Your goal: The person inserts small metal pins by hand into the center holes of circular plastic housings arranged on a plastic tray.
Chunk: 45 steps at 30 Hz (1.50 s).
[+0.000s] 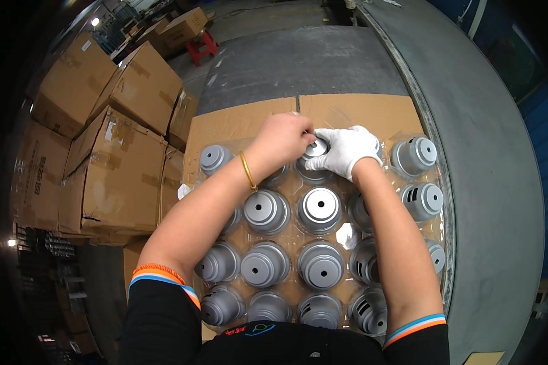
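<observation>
Fingers (309, 139) of the bare left hand (281, 140) curl at the top of a grey cup (313, 176), whether pinching anything I cannot tell; the gloved right hand (351, 149) clasps its side, in the clear plastic tray's (347, 235) far row

It's a factory workshop, packing-area style: row upon row of matching grey cup-shaped parts (265, 266), sitting in clear plastic (347, 235) over cardboard sheeting (359, 112)! Big taped cartons (125, 173) pile up on the left, a red stool (202, 48) stands on the bare grey floor (262, 15) beyond, and the right hand (350, 150) wears a white work glove (360, 139)!
</observation>
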Each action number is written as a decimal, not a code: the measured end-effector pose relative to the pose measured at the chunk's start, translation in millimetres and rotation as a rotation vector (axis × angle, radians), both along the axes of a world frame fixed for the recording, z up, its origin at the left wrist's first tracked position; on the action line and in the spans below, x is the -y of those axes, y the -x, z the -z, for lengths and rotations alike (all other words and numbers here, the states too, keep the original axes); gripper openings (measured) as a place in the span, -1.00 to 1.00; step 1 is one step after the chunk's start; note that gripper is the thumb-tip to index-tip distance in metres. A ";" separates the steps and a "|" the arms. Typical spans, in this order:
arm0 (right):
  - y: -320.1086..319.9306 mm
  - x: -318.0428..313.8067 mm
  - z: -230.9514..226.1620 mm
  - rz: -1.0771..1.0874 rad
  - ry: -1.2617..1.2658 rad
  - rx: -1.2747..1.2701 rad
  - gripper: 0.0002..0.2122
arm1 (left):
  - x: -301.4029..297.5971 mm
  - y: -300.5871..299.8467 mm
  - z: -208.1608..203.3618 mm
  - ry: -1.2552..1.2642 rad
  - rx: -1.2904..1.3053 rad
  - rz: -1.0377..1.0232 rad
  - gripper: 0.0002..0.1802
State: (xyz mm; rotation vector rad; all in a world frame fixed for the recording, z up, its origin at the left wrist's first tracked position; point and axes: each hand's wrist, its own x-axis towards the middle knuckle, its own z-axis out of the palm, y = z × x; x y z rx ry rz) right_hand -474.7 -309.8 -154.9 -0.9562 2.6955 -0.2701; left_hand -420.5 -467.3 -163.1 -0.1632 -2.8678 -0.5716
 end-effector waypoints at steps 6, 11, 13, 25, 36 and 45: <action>1.6 -2.4 -11.5 0.013 -0.051 0.043 -0.51 | -21.9 7.5 -7.9 0.385 0.034 0.111 -0.85; -0.5 -2.7 -9.5 0.009 -0.010 0.025 -0.51 | -23.7 15.5 -13.7 0.388 0.195 0.037 -0.81; -0.9 -4.5 -8.9 0.008 0.006 0.020 -0.51 | -27.3 15.7 -14.1 0.364 0.226 0.016 -0.83; -0.1 -4.6 -5.1 0.034 -0.009 0.013 -0.43 | -32.6 27.3 -14.4 0.417 0.379 0.064 -0.79; 3.4 -4.2 -5.9 0.010 -0.049 0.024 -0.42 | -31.6 19.2 0.8 0.418 0.304 0.051 -0.80; -1.1 2.4 -10.6 0.036 -0.079 0.085 -0.37 | -15.7 32.4 -50.8 0.414 0.136 0.029 -0.78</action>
